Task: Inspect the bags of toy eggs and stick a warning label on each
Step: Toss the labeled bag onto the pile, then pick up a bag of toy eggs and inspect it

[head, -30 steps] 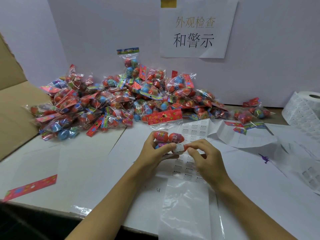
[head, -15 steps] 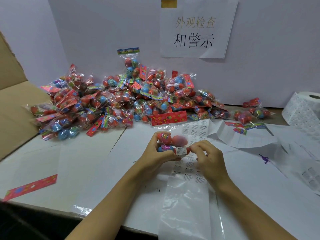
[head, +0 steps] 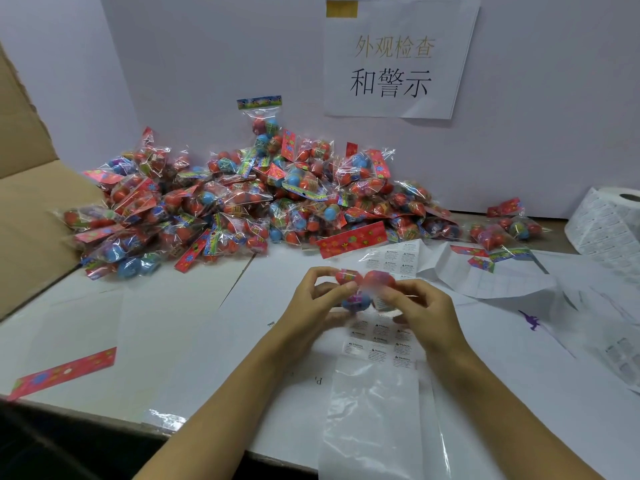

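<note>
Both hands, left and right, gripped one bag of eggs above the table | sticker pressed on | risk: shiny bag slips, sticker wrinkles.

Two hands are showing, a left hand and a right hand, and between them they are holding one bag of toy eggs with three eggs showing inside, two red and one blue. One big pile of bags is lying on the worktop, too many and too tangled to count. Two more bags are lying apart to its right. One roll of labels is sitting at the right edge, one label sheet is lying under the hands, one paper sign is hanging on the wall, and one loose red header card is lying at the left
</note>
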{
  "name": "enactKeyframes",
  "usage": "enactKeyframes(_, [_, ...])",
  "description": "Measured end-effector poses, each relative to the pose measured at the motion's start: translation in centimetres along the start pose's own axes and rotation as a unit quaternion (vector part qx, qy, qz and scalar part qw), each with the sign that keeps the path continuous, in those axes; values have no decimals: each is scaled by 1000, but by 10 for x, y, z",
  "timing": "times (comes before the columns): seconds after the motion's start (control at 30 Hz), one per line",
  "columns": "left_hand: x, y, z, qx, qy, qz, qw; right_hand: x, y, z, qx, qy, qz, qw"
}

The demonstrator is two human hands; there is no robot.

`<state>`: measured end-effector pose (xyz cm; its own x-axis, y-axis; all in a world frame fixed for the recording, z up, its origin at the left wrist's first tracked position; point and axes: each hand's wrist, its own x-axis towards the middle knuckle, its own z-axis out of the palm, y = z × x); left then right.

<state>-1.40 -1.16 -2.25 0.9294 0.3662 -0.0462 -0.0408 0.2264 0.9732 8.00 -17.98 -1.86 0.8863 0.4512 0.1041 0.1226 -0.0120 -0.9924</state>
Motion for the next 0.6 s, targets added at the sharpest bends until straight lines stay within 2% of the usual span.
enactKeyframes(0.13, [1,-2,0,97,20,23,995,5,1,-10,8,3,60,998])
enactKeyframes(0.23, [-1,-3,6,151,-2,60,987,4,-6,-17,36,14,57,998])
enactKeyframes(0.37, [-5,0,14,109,-9,126,986,1,-26,-35,120,38,85,988])
enactKeyframes(0.5, [-6,-8,16,189,-76,202,958,-28,-34,-77,48,-1,81,996])
enactKeyframes(0.6, [-4,-25,18,257,-140,194,936,-68,-33,-116,-6,-39,116,992])
